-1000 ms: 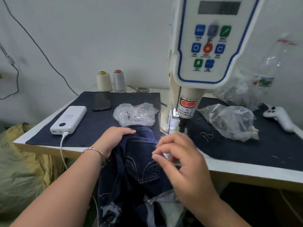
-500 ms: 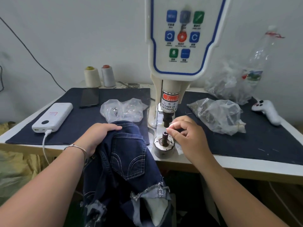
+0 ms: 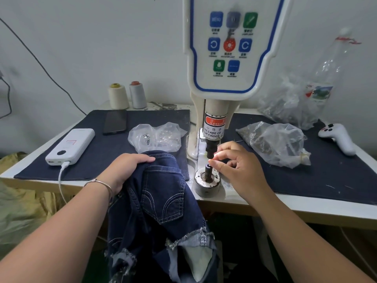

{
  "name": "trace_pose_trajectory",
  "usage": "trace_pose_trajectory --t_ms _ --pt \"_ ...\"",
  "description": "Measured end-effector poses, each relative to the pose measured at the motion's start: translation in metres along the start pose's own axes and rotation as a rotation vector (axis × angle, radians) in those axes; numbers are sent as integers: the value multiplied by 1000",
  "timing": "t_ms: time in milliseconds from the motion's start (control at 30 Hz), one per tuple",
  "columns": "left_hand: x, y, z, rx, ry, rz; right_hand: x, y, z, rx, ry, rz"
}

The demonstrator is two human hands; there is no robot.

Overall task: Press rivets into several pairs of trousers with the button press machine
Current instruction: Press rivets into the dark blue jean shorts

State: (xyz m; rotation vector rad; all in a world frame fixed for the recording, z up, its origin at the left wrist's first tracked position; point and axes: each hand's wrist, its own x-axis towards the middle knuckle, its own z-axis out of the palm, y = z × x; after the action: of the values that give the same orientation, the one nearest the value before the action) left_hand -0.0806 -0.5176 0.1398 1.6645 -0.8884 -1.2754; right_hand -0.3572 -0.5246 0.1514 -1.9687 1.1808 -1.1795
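Since 0.5 s ago, the right hand (image 3: 237, 166) has lowered its pinched fingertips onto the dark metal lower post (image 3: 208, 172).

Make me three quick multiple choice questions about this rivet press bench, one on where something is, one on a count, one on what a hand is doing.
1. Where does the white power bank lie?
A. left of the dark smartphone
B. right of the press
C. on the jeans

2. How many thread cones stand by the wall?
A. one
B. two
C. four

3. What is the left hand doing?
A. pressing a panel button
B. hanging idle
C. gripping the dark blue denim jeans

Answers: 1 A, it sits at the mat's left edge. 2 B, a cream thread cone and a grey thread cone. 3 C, its fingers curl over the waistband.
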Motion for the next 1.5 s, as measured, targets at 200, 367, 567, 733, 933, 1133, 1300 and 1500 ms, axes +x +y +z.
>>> trace_pose_trajectory --t_ms 200,367,567,733,933,1133,1300,1500 --pt "1 0 -1 2 6 0 0 0 2 25 -2 13" --pt "1 0 -1 6 2 -7 -2 1 3 29 15 11" --pt "1 -1 -2 16 6 -14 -4 3 0 42 4 5" --pt "-2 1 -2 9 -6 -9 -15 4 -5 43 65 12" --pt "-20 4 -11 72 -143 -82 -52 2 -21 203 195 76" --pt "-59 18 -7 202 -457 -62 -82 -32 -22 277 59 107" --pt "-100 33 18 246 -724 -43 -87 -55 -10 158 -334 136" --pt "-122 37 44 254 -846 -28 -89 -60 -33 334 -806 329"
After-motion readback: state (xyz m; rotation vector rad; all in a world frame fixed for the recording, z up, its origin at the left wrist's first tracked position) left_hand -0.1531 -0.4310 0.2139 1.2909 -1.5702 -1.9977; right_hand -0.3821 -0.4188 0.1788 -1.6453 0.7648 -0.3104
